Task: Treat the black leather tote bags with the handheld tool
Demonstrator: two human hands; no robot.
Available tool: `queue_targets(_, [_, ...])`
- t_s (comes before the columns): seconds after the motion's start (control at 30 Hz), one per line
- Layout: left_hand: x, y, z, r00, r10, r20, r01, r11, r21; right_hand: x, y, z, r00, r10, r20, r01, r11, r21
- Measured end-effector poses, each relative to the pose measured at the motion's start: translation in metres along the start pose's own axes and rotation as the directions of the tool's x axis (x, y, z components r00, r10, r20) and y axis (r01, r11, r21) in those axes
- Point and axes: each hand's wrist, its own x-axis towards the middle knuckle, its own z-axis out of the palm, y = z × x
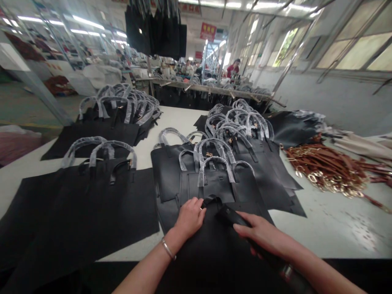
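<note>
A black leather bag (211,249) lies flat on the white table right in front of me. My left hand (190,217) rests on its top edge with fingers curled and pinched on a small black tab or strap end (211,201). My right hand (260,233) is closed round a long dark tool (232,215) whose tip points at that same spot; the tool's rear end runs under my wrist. Behind them lies a stack of black bags (214,179) with handles wrapped in clear plastic.
More black bags lie in piles at the left (88,196), back left (119,110) and back right (245,126). A heap of brown straps with gold buckles (324,167) sits at the right. Other people work at far benches (233,67).
</note>
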Motion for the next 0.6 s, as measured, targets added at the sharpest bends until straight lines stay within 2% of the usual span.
queue_targets(0.27, [0.002,-0.006,0.001,1.0,-0.014,-0.008,0.013,0.994,-0.109,-0.004,-0.008,-0.004,0.993,0.087,0.085,-0.079,0.993,-0.089])
queue_targets(0.43, [0.006,-0.008,-0.002,1.0,-0.012,0.005,0.013,0.993,-0.12,0.003,-0.013,-0.001,0.997,0.032,0.075,-0.027,0.997,-0.067])
queue_targets(0.6, [0.016,-0.017,-0.008,0.996,0.045,0.077,-0.032,0.988,-0.154,0.001,-0.009,0.0,0.988,0.004,0.153,0.004,0.999,-0.05])
